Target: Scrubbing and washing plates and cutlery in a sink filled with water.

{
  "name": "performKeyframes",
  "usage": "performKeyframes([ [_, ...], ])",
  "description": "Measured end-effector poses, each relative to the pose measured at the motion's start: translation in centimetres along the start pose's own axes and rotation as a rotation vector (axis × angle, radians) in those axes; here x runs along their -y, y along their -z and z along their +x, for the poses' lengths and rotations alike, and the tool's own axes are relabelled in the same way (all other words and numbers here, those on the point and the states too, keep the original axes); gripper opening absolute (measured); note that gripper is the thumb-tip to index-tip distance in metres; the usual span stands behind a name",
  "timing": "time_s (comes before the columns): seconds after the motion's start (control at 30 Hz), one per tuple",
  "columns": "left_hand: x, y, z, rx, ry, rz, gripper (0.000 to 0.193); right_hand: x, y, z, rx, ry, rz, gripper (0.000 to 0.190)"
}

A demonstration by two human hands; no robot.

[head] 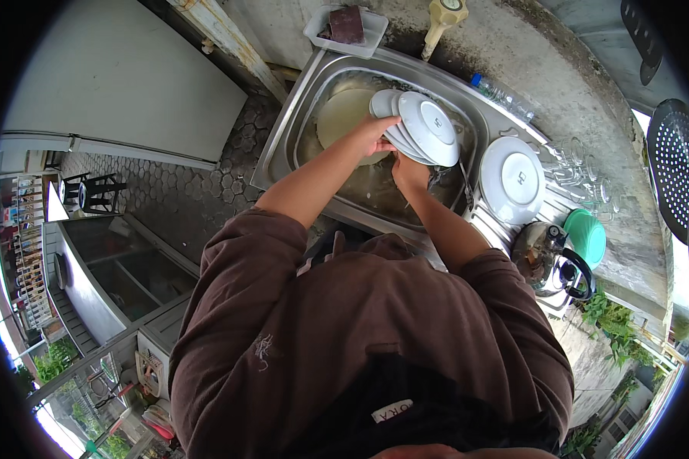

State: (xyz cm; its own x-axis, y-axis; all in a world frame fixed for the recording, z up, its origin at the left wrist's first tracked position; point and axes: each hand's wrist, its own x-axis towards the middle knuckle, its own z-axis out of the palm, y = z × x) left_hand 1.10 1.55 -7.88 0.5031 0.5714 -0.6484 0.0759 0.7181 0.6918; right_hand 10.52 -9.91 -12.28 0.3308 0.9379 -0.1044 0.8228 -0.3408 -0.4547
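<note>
Several white plates [429, 127], undersides up, lie tilted in a loose stack over the steel sink [478, 123]. My left hand [379, 135] grips their left edge, thumb on top and fingers below. Against the lower edge of the same stack, my right hand [411, 171] holds from beneath, its fingertips hidden by the plates. Below them, a large pale round vessel [341, 123] sits in cloudy water, partly covered by the stack and my left arm. Dark utensils beside my right hand are too hidden to identify.
On the ribbed drainboard at right are an upturned white plate [513, 180], a metal kettle [542, 255], a green bowl [587, 240] and several clear glass mugs [577, 163]. A plastic bottle [502, 96] lies behind the sink, near the tap [443, 23]. A plastic tub [372, 35] rests on the back-left rim.
</note>
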Motion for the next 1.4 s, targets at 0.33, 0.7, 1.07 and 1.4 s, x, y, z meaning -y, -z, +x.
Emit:
performKeyframes([
  [0.33,0.1,0.6,0.5,-0.007,0.025,-0.016,0.039,-1.3,-1.8,0.7,-0.067,0.414,-0.154,0.018],
  [0.7,-0.4,0.3,0.1,0.029,0.014,0.026,0.044,-0.4,-1.6,0.9,0.011,-0.106,0.049,0.026],
  [1.07,-0.6,-0.2,-0.2,0.023,-0.011,0.026,0.045,-1.8,-3.3,2.0,0.022,0.163,-0.113,0.024],
  [1.4,-0.3,-0.3,0.1,-0.003,-0.01,-0.008,0.042,-0.8,-2.7,2.8,0.023,-0.003,0.056,0.04],
])
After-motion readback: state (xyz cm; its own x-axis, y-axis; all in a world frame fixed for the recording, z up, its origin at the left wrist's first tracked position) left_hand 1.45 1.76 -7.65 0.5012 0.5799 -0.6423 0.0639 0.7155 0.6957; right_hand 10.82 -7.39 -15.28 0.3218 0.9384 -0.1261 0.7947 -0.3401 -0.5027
